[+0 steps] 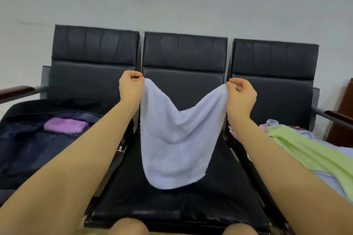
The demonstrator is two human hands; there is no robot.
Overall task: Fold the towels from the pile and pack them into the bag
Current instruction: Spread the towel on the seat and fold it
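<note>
A pale blue towel (175, 143) hangs in the air over the middle seat, sagging between its two top corners. My left hand (130, 87) pinches the left corner and my right hand (241, 95) pinches the right corner. On the left seat lies an open dark navy bag (24, 145) with a folded purple towel (65, 125) inside. On the right seat is the pile of towels, with a light green towel (305, 150) on top and pale blue and pink cloth under it.
A row of three black padded seats (183, 202) stands against a pale wall, with wooden armrests (17, 89) at both ends. A bag strap buckle (121, 148) hangs between the left and middle seats. My knees show at the bottom edge.
</note>
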